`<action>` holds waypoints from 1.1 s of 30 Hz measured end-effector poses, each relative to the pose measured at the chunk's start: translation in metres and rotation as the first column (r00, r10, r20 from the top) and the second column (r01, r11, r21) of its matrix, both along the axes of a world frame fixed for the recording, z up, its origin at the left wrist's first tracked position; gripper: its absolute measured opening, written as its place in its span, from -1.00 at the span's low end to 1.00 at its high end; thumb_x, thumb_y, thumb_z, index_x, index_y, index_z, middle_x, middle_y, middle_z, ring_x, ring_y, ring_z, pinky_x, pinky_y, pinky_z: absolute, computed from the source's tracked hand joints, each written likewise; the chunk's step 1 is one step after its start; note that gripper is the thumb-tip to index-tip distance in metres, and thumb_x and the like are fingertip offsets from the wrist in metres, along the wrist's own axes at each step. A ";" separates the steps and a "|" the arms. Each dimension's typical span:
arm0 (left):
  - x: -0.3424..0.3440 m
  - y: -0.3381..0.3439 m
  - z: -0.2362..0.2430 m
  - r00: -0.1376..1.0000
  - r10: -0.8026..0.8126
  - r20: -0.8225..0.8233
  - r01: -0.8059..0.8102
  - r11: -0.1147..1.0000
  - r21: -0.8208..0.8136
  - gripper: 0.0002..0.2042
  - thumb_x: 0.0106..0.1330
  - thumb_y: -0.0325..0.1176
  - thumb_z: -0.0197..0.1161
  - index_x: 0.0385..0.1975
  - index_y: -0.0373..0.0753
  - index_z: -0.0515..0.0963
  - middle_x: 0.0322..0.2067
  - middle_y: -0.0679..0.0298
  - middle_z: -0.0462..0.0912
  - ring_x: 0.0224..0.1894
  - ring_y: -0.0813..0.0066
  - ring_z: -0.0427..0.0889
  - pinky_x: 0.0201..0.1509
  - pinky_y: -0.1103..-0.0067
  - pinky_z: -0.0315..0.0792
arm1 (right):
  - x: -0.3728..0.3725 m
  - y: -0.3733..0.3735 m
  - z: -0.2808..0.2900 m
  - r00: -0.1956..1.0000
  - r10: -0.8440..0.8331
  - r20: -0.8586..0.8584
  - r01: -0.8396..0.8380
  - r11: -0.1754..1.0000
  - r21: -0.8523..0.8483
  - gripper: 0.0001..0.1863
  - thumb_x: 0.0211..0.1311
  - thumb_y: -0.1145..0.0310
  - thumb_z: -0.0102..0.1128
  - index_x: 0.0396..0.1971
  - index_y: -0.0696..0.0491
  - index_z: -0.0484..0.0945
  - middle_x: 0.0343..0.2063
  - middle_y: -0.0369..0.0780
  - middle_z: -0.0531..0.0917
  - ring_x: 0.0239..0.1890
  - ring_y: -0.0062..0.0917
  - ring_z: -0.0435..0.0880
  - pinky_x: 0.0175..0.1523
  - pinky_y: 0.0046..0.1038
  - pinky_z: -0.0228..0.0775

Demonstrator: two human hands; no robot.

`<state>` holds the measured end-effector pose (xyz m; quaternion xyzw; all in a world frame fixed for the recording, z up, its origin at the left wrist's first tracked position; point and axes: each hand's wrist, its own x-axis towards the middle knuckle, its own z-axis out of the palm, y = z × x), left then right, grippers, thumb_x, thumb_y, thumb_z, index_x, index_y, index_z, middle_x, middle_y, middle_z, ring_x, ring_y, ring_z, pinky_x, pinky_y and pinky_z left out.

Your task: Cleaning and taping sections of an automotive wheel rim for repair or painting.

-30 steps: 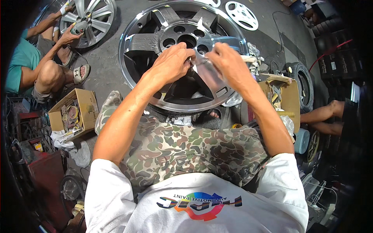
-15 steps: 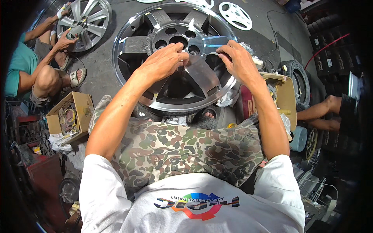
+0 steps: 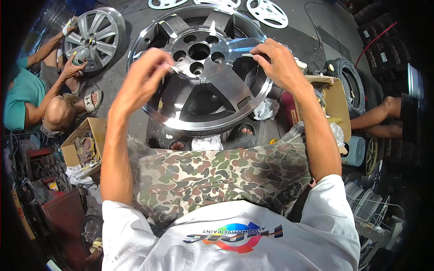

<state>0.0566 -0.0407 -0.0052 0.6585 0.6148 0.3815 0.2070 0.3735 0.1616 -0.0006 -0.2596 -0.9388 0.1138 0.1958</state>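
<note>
Camouflage shorts [image 3: 217, 174] fill the near foreground. Above them, the left hand [image 3: 142, 79] pinches one end of a clear film strip [image 3: 212, 52], and the right hand [image 3: 278, 63] pinches the other end, stretching it across a dark alloy wheel [image 3: 203, 90] lying flat before the knees. Farther left, another person in a teal shirt [image 3: 20, 97] handles a silver wheel [image 3: 92, 36].

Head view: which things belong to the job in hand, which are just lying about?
In hand:
- dark wheel
- clear tape strip, stretched between left hand and right hand

Lying about:
- silver wheel, worked by another person
- white discs
- cardboard boxes
- tyre
</note>
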 end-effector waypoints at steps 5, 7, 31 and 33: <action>-0.016 -0.002 -0.001 0.926 0.163 0.341 -0.162 0.986 -0.032 -0.85 0.53 -0.28 0.25 -0.15 -0.21 0.57 -0.33 0.52 0.45 -0.32 0.83 0.34 -0.29 0.77 0.22 | -0.017 -0.010 -0.003 0.999 0.048 -0.004 -0.048 0.996 -0.075 -0.83 0.28 0.40 0.31 -0.17 0.10 0.67 -0.30 -0.09 0.58 -0.17 -0.10 0.62 -0.06 -0.15 0.46; -0.004 0.014 -0.017 0.952 0.136 0.274 -0.142 0.990 0.003 -0.86 0.47 -0.32 0.32 -0.15 -0.22 0.57 -0.35 0.54 0.47 -0.34 0.79 0.37 -0.30 0.73 0.28 | -0.026 -0.016 -0.003 0.998 0.070 0.005 -0.068 0.987 -0.145 -0.83 0.28 0.42 0.32 -0.16 0.11 0.66 -0.31 -0.09 0.56 -0.18 -0.10 0.61 -0.07 -0.16 0.45; 0.016 0.007 -0.021 0.949 -0.078 -0.304 0.070 0.997 -0.036 -0.91 0.41 -0.46 0.19 -0.25 -0.35 0.50 -0.19 0.09 0.43 -0.04 0.04 0.44 0.06 0.29 0.39 | -0.034 -0.006 -0.010 0.989 0.147 0.024 -0.143 0.980 -0.136 -0.78 0.29 0.38 0.30 -0.11 0.11 0.66 -0.28 -0.07 0.57 -0.17 -0.08 0.60 -0.05 -0.15 0.45; 0.014 -0.005 -0.013 0.954 -0.066 -0.294 0.044 0.996 -0.080 -0.90 0.42 -0.46 0.19 -0.24 -0.36 0.50 -0.19 0.10 0.44 -0.03 0.04 0.45 0.07 0.30 0.39 | -0.034 -0.004 -0.012 0.990 0.137 0.038 -0.130 0.980 -0.153 -0.79 0.29 0.38 0.29 -0.11 0.10 0.66 -0.28 -0.06 0.57 -0.18 -0.08 0.60 -0.05 -0.15 0.45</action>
